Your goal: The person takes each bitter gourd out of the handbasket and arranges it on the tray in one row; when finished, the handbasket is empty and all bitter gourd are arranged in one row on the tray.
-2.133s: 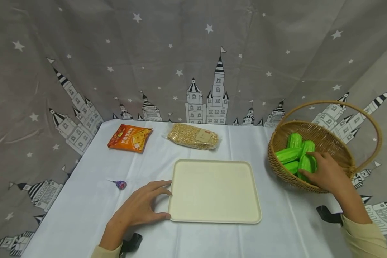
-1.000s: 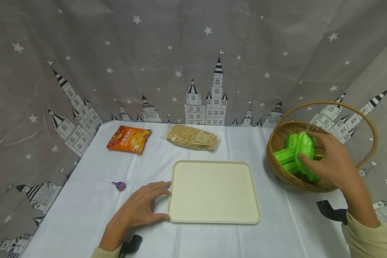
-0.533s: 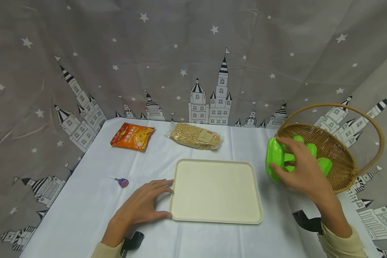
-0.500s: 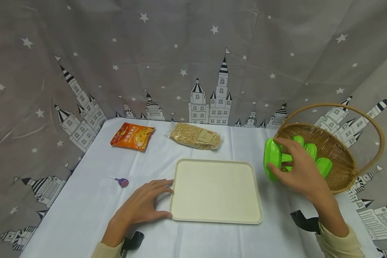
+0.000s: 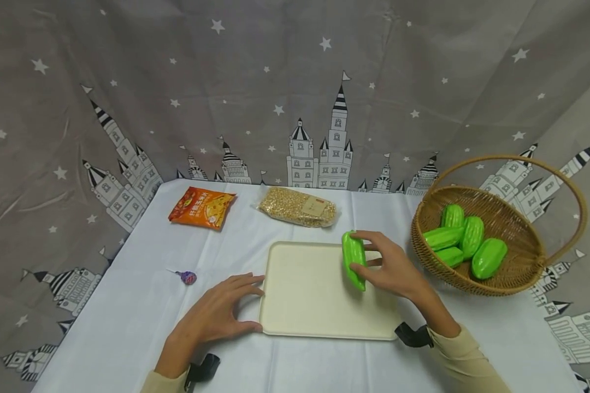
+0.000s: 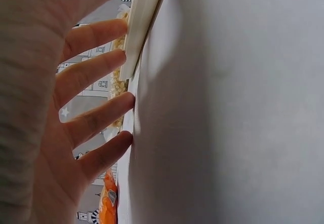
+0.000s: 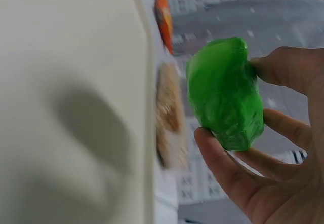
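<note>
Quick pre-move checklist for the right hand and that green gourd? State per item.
1. Grip: ok. The right hand holds the green gourd between thumb and fingers.
2. Gourd resting on the tray: not ok. It is held above, its shadow apart from it in the right wrist view.
3. Landing area: ok. Only shadow shows on the visible tray surface.
4. Tray held firmly: cannot tell. The left hand touches its left rim, but pressure doesn't show.
5. Basket upright: ok, with five gourds inside.
6. Kernel packet and orange snack bag off the tray: ok.
</note>
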Available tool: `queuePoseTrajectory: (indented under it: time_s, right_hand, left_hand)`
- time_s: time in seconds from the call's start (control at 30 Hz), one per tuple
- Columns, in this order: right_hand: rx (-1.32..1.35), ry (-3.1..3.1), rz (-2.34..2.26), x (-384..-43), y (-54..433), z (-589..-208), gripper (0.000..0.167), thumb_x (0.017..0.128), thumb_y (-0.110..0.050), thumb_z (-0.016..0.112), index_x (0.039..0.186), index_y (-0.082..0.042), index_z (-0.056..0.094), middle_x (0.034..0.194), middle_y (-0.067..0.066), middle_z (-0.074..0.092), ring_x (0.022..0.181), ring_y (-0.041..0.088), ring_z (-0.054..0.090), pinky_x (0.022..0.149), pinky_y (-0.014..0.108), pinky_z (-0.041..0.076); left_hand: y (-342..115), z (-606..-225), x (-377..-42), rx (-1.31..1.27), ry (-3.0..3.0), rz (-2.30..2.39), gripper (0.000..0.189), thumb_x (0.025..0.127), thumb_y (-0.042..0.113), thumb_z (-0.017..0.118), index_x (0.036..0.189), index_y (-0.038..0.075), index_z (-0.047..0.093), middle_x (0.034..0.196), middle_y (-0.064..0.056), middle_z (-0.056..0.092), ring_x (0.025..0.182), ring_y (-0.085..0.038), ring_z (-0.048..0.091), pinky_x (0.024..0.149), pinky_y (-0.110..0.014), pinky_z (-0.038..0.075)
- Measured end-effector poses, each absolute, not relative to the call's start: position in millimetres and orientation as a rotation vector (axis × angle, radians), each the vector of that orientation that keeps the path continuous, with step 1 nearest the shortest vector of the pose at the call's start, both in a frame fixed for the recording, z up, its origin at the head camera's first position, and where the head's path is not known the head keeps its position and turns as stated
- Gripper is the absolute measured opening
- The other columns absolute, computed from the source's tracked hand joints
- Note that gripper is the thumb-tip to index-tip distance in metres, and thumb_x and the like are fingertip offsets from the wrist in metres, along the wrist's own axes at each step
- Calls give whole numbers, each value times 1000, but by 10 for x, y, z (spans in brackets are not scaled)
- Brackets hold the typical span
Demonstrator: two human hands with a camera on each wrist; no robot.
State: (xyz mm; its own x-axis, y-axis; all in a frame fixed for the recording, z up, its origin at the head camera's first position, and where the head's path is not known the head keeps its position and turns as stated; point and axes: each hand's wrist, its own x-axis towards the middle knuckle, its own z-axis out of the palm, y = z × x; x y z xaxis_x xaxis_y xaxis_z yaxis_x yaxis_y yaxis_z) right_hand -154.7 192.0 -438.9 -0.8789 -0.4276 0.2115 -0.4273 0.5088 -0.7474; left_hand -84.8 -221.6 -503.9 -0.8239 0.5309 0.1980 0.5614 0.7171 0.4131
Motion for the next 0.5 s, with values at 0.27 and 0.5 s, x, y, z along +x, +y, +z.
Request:
queuePoseTrajectory:
  time_s: [0.27, 0.5]
  right_hand:
    - [-750, 2611, -1401, -1569, 1537, -4543, 70, 90, -16, 88, 151, -14, 56, 152, 14, 56, 128, 39, 67, 87, 29, 64]
    - [-741, 2568, -1422, -1624, 1271, -4638, 68, 90, -16, 88, 150, -12, 56, 150, 15, 54, 127, 37, 65, 86, 29, 65]
  left_hand:
    - [-2195, -5028, -800, -897, -2837, -721, 59, 78, 60, 93, 123, 24, 78, 151, 3, 65, 143, -31, 58, 116, -53, 49]
    - [-2193, -5019, -760, -883, -2834, -698, 57, 77, 58, 93, 121, 24, 78, 150, 2, 65, 142, -30, 59, 120, -53, 45]
